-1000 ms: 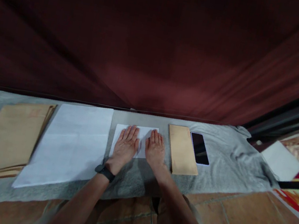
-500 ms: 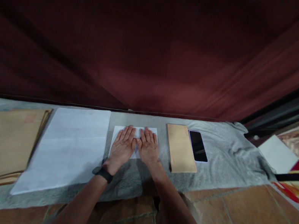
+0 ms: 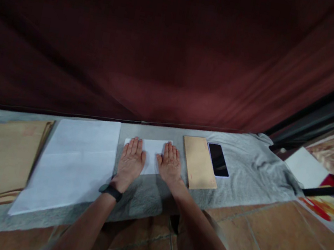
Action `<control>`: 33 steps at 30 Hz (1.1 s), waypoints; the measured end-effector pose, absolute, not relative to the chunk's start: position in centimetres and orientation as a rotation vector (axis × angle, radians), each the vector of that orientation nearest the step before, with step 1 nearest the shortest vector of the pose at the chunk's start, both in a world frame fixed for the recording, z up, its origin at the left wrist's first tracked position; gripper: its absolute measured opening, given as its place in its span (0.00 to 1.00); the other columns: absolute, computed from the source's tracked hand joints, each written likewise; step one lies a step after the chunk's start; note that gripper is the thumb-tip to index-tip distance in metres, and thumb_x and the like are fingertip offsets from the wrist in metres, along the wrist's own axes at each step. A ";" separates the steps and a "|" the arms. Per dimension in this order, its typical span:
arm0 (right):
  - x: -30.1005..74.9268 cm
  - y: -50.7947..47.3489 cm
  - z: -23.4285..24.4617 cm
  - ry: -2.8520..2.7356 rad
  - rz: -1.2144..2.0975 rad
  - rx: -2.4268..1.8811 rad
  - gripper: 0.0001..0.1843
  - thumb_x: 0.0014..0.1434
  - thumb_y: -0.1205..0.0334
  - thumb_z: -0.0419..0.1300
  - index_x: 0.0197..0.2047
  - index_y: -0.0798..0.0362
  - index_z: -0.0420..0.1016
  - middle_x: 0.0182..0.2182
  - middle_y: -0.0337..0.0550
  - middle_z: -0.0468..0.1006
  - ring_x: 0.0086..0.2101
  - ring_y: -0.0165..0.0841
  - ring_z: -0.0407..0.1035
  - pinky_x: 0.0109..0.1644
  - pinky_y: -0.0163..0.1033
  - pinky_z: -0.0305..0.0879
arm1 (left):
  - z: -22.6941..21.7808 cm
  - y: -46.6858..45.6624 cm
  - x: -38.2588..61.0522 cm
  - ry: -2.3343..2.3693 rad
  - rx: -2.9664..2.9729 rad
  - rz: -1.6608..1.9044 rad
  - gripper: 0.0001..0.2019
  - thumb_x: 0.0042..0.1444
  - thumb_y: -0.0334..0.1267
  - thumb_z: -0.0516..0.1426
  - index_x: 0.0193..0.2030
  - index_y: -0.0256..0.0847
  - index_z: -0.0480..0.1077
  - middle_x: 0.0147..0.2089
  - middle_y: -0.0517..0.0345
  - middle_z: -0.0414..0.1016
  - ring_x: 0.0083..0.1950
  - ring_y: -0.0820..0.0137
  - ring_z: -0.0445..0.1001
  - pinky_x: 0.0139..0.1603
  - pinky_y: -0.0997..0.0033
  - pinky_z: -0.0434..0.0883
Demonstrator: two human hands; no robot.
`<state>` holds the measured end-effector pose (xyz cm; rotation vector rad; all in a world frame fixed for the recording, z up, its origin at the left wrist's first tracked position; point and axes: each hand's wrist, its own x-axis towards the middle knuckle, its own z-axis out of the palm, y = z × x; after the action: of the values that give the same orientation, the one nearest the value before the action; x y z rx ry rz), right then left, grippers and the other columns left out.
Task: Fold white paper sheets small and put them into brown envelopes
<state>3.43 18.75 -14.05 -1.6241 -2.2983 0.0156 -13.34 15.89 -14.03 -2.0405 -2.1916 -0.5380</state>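
Observation:
A small white piece of paper (image 3: 152, 157), perhaps folded, lies flat on the grey cloth. My left hand (image 3: 131, 161) rests palm down on its left end, fingers stretched out, a dark watch (image 3: 111, 192) on the wrist. Palm down on the paper's right end is my right hand (image 3: 170, 162), also flat. Between the two hands a strip of the paper shows. Just beyond my right hand lies a brown envelope (image 3: 200, 163). On the other side, larger white sheets (image 3: 71, 164) with a crease across them lie near my left hand.
A stack of large brown envelopes (image 3: 3, 156) lies at far left. Right of the small envelope is a phone (image 3: 218, 160). The grey cloth (image 3: 251, 170) covers a narrow surface before a dark red curtain (image 3: 169, 78). Tiled floor (image 3: 259, 240) is below.
My hands have slid apart from the middle of the small paper toward its two ends. The view has shifted slightly.

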 end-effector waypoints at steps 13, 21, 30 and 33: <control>4.5 18.0 -14.0 -2.248 0.000 -1.674 0.33 0.74 0.54 0.45 0.73 0.68 0.54 0.71 0.61 0.56 0.69 0.48 0.54 0.72 0.54 0.50 | -13.3 15.6 -13.5 -2.260 -2.079 -0.546 0.31 0.68 0.41 0.42 0.73 0.25 0.54 0.76 0.37 0.54 0.78 0.56 0.50 0.76 0.50 0.50; 4.9 17.8 -13.6 -2.223 0.035 -1.694 0.32 0.74 0.55 0.45 0.73 0.69 0.55 0.70 0.62 0.58 0.69 0.48 0.55 0.72 0.55 0.50 | -13.1 15.1 -13.8 -2.260 -2.105 -0.513 0.31 0.69 0.43 0.41 0.74 0.27 0.55 0.76 0.38 0.54 0.78 0.56 0.49 0.77 0.50 0.49; 3.4 17.0 -12.9 -2.378 0.086 -1.489 0.30 0.75 0.55 0.44 0.74 0.60 0.55 0.73 0.51 0.53 0.71 0.43 0.50 0.73 0.51 0.48 | -12.9 14.9 -13.7 -2.213 -2.132 -0.470 0.33 0.70 0.46 0.42 0.73 0.22 0.54 0.76 0.32 0.52 0.78 0.51 0.49 0.76 0.47 0.49; 3.5 16.7 -13.4 -2.389 0.075 -1.527 0.30 0.75 0.55 0.44 0.74 0.60 0.56 0.72 0.52 0.55 0.71 0.42 0.51 0.73 0.51 0.48 | -13.0 15.0 -13.7 -2.217 -2.136 -0.453 0.32 0.70 0.45 0.42 0.73 0.25 0.54 0.76 0.34 0.51 0.78 0.52 0.49 0.75 0.46 0.49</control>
<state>3.47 16.72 -13.40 -1.5267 -2.3888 0.0753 -13.73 14.98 -12.98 -2.1360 -2.2170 -0.4528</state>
